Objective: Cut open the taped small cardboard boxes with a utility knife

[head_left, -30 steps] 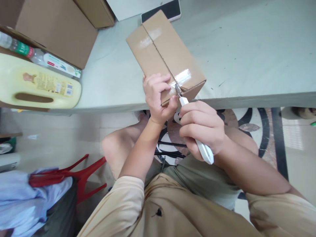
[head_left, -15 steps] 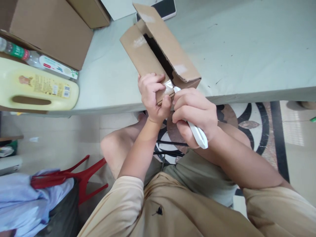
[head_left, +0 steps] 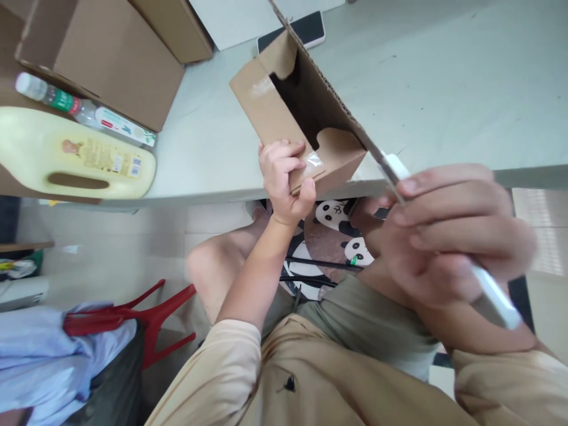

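A small brown cardboard box (head_left: 261, 100) is tilted at the table's near edge, its lid raised and its dark inside showing. My left hand (head_left: 286, 177) is closed around the box's near left corner, its thumb by a piece of clear tape (head_left: 314, 160). A white utility knife (head_left: 494, 296) lies in the closed fingers of my right hand (head_left: 457, 231), at the box's right. The fingertips of that hand meet the lid's edge (head_left: 337, 97), seen nearly edge-on. Blur hides whether the blade is out.
On the table (head_left: 444, 94) at left are a large cardboard box (head_left: 119, 65), a plastic bottle (head_left: 62, 99), a white carton (head_left: 126, 125) and a pale yellow jug (head_left: 84, 160). Behind stands a dark-topped white device (head_left: 302, 29). A red stool (head_left: 155, 319) with clothes is at lower left.
My right hand has moved right and toward me with the utility knife. The lid has swung wider, baring more of the inside. My left hand keeps its grip on the box.
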{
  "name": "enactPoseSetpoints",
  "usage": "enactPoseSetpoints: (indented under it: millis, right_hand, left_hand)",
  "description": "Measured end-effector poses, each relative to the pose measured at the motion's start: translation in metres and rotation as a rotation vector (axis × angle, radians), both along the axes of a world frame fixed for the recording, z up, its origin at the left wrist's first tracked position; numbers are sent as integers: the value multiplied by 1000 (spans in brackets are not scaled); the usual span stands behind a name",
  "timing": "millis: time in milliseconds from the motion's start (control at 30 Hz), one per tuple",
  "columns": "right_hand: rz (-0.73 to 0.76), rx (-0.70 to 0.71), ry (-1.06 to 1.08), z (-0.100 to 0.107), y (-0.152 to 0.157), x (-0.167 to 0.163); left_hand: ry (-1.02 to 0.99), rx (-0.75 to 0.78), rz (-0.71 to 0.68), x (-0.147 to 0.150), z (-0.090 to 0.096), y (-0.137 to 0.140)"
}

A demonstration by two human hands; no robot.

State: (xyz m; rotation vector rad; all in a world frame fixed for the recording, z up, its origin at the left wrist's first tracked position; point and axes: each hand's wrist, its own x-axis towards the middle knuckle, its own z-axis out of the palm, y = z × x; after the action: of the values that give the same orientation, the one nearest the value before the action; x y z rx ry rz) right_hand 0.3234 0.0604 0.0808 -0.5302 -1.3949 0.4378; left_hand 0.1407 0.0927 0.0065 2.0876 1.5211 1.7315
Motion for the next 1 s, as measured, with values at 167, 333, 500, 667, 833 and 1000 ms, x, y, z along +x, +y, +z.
enactPoseSetpoints:
  millis: [167,333,500,667,833,1000]
  right_hand:
    - [-277,285,403,-8,32,0]
    - [-269,30,318,-43,63,2]
    - [-383,-377,-382,-76,76,2]
    - [-216,-681,-884,-92,93,-5]
    - [-191,-747,-1034,-87,90,-13]
    - [-83,-734,-1052,-79,78,-7]
  left_hand:
    - [-30,60,-39,-7,0,-3]
    - [-71,118,-41,-24,3,-21]
    - [-236,-31,81,-56,-7,-59]
    - [-391,-175,70,-89,-24,-83]
    - [-416,-336,88,-101,-17,-93]
    - [-346,-406,130,-111,-6,-96]
